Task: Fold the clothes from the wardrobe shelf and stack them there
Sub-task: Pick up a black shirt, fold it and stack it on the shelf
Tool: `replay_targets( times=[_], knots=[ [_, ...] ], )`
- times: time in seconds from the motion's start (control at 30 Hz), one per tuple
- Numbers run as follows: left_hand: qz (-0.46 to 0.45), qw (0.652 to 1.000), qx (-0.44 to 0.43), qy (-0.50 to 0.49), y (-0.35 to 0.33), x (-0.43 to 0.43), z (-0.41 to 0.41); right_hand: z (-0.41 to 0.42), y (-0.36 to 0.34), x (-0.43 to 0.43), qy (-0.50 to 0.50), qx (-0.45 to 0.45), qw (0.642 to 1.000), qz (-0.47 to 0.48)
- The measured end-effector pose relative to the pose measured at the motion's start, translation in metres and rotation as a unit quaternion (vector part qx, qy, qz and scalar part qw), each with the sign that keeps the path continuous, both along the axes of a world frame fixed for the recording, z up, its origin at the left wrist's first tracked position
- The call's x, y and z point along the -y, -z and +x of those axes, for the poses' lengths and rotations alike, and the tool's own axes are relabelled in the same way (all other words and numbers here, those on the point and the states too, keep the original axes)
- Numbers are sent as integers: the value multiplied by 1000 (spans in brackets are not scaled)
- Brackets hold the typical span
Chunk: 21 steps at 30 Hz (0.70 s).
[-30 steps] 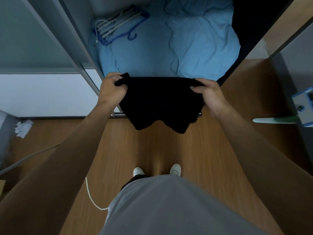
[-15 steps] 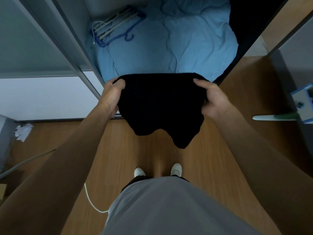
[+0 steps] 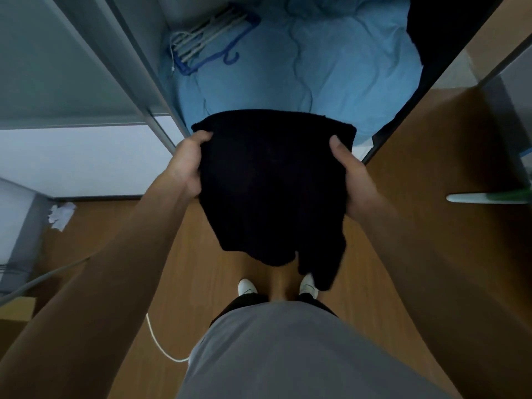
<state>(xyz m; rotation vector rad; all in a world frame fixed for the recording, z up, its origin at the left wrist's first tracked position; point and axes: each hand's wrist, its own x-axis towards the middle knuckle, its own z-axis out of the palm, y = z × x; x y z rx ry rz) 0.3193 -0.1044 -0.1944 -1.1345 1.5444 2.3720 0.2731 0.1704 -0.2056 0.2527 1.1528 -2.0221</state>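
Note:
A black garment (image 3: 270, 182) hangs in front of me, folded over at its top edge, its lower ends dangling above my feet. My left hand (image 3: 188, 165) grips its left side and my right hand (image 3: 352, 180) grips its right side, thumbs on the front. Behind it lies the wardrobe shelf, covered with a rumpled light-blue cloth (image 3: 331, 73). More dark clothing (image 3: 443, 30) fills the shelf's right side.
A bunch of blue and white hangers (image 3: 210, 41) lies at the shelf's back left. Grey wardrobe frame (image 3: 135, 61) on the left, wooden door (image 3: 449, 156) on the right. On the wooden floor are crumpled paper (image 3: 60, 216), a white cable (image 3: 161, 345) and a white-and-green tool handle (image 3: 489, 197).
Both hands slid down from the garment's top corners to its sides, and the top edge folded over toward the shelf. The garment now hangs lower and longer.

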Motion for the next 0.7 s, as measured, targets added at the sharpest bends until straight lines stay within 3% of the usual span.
replay_targets(
  times=[0.1,0.2,0.47,0.6,0.7],
  knots=[
    [21,1000,-13,-5,1,-3,3,20,4,10,-52,14,996,76],
    [70,995,-76,-8,7,5,17,26,-1,19,-37,48,997,44],
    [150,967,-44,203,49,-3,70,16,-4,24,-40,37,998,-9],
    [146,979,-14,140,51,-5,64,12,15,9,28,35,995,-92],
    [116,988,-4,100,50,-4,53,23,43,0,-10,28,999,-11]
  ],
)
